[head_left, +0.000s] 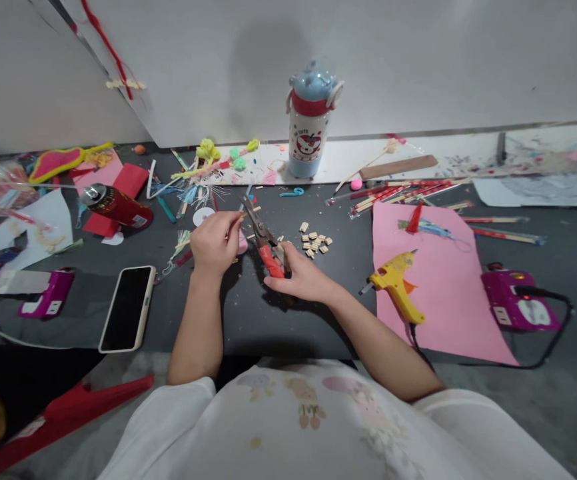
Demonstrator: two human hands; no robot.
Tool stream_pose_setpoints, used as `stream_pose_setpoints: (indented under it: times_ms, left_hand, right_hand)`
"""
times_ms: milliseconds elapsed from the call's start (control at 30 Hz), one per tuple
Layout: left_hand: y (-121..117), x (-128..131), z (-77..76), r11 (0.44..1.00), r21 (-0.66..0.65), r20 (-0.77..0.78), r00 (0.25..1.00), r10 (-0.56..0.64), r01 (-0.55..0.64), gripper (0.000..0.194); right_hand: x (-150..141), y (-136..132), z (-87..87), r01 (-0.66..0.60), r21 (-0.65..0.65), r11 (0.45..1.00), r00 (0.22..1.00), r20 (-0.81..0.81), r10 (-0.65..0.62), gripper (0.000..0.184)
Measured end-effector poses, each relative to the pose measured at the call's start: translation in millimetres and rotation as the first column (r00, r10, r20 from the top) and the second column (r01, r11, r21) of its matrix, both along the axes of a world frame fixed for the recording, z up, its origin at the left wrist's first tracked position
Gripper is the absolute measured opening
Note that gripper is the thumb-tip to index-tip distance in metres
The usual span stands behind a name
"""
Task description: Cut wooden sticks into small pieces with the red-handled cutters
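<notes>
The grip of the right hand was wrapped around the pliers, their long axis slanting, nose pointing forward and leftward above the table. Beside the nose, the left hand pinched something too small to identify. Wooden bits lay to the right.

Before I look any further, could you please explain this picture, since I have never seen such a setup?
Of course. There is no machine here: these are a person's two bare hands, seen by a camera worn on the head, looking forward and down. The right hand holds red-handled pliers. The left hand is closed near their tips; anything pinched there is too small to make out. On the dark table lie small wooden pieces. To the right, a yellow glue gun rests on a pink sheet; to the left is a phone.
</notes>
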State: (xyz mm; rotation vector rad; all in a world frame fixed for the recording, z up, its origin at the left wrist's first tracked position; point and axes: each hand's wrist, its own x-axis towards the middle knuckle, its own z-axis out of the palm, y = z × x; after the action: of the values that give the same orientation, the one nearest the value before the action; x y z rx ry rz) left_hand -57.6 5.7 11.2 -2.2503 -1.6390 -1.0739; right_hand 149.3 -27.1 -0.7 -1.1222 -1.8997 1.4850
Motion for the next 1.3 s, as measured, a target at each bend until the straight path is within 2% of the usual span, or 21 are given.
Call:
stream_pose_setpoints:
  times_ms: [433,633,933,1300]
  left_hand:
    - [-1.3,-7.5,3.8,0.996,-0.002,0.023,0.996,-0.085,0.086,0.020]
    - [-2.4,-12.4,4.7,0.996,-0.057,0.085,0.994,-0.064,0.069,0.019]
    - [-4.0,-13.2,11.2,0.981,-0.145,0.150,0.983,-0.108,0.130,0.020]
    - [-4.3,-12.6,11.5,0.974,-0.184,0.133,0.985,-0.111,0.135,0.025]
  right_hand:
    - [1.3,0.7,0.9,-0.041,0.011,0.999,0.999,0.036,0.041,0.048]
    - [3.2,0.3,2.2,-0.061,0.034,0.998,0.998,0.026,0.060,0.055]
    - [2.7,-1.1,-1.7,-0.069,0.015,0.998,0.997,0.036,0.068,0.059]
    - [-0.4,-3.0,-0.2,-0.046,-0.020,0.999,0.998,0.043,0.047,0.048]
